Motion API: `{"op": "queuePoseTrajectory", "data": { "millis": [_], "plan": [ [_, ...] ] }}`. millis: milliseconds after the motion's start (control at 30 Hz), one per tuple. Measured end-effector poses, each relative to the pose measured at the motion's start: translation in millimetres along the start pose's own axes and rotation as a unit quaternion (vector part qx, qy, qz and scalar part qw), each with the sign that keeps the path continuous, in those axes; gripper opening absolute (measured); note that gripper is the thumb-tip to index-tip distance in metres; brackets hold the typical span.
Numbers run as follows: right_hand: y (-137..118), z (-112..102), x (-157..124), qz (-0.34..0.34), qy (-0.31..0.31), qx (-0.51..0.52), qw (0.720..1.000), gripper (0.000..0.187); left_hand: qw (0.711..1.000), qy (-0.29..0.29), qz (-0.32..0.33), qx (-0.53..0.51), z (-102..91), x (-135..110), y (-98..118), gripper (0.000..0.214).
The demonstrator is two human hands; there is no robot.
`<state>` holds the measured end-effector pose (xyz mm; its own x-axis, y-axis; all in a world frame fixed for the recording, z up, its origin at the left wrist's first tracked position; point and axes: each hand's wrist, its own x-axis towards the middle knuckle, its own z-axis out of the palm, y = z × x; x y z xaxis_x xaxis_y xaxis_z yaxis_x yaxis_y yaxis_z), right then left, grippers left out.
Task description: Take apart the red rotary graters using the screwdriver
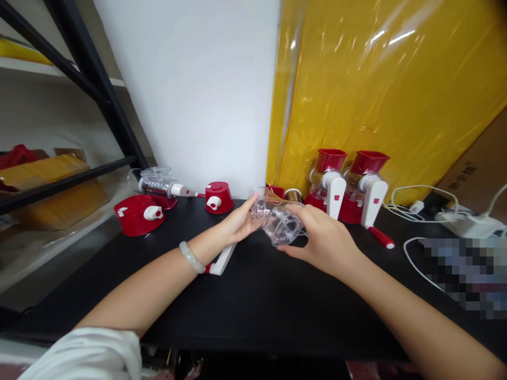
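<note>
Between my hands, above the black table, is a clear plastic grater housing (277, 219). My left hand (241, 219) grips its left end, with the fingers partly hidden behind it. On the other side my right hand (320, 235) pinches the housing's right end between thumb and fingers. A white crank handle (225, 259) with a red grip lies on the table under my left wrist. Just behind the housing, a metal grating drum (293, 195) and a red part (276, 191) are partly covered.
Two assembled red-and-white rotary graters (330, 182) stand at the back right. Red bases (138, 215) and a clear grater body (155, 182) sit at the left. White cables, a power strip (473, 226) and a pixelated patch are on the right. A black metal frame (93, 68) rises at left.
</note>
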<state>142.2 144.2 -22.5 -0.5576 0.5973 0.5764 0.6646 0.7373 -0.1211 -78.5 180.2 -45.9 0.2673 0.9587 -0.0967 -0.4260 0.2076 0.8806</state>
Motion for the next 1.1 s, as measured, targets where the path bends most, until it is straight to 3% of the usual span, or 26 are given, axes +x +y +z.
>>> {"op": "queuePoseTrajectory", "data": {
  "millis": [133,200,233,300,367,433,567,700,800,867,933,1100],
  "plan": [
    [5,-10,8,-0.013,0.045,-0.019,0.999,0.074,0.995,0.012,0.022,0.096,-2.9,-1,3,0.056],
    [8,-18,11,-0.014,0.029,-0.027,0.999,0.075,0.973,0.036,0.112,0.199,-4.1,-6,8,0.072],
    [9,-22,12,-0.015,0.011,-0.029,0.999,0.074,0.947,0.035,0.177,0.266,-4.4,-10,12,0.080],
    [10,-27,14,-0.020,-0.031,-0.027,0.999,0.072,0.864,-0.020,0.300,0.405,-3.3,-19,21,0.095],
    [10,-28,15,-0.034,-0.066,-0.016,0.997,0.070,0.794,-0.099,0.343,0.493,0.5,-28,28,0.108],
    [9,-23,16,-0.050,-0.090,-0.003,0.995,0.069,0.764,-0.144,0.338,0.530,5.8,-32,28,0.110],
    [5,-9,16,-0.066,-0.100,0.014,0.993,0.070,0.756,-0.167,0.336,0.536,10.6,-30,15,0.095],
    [6,-10,1,-0.046,-0.042,0.043,0.997,0.071,0.732,-0.152,0.342,0.569,5.9,-27,9,0.076],
    [16,-20,-30,-0.008,0.016,0.053,0.998,0.052,0.710,-0.146,0.360,0.588,1.9,-26,13,0.073],
    [27,-25,-58,0.034,0.018,-0.001,0.999,0.030,0.692,-0.147,0.364,0.606,-0.4,-25,17,0.074],
    [40,-25,-86,0.077,0.006,-0.069,0.995,0.023,0.671,-0.147,0.371,0.624,-2.6,-23,20,0.074],
    [66,-8,-128,0.109,-0.049,-0.226,0.967,0.035,0.635,-0.122,0.393,0.654,-5.0,-21,22,0.070]
  ]
}}
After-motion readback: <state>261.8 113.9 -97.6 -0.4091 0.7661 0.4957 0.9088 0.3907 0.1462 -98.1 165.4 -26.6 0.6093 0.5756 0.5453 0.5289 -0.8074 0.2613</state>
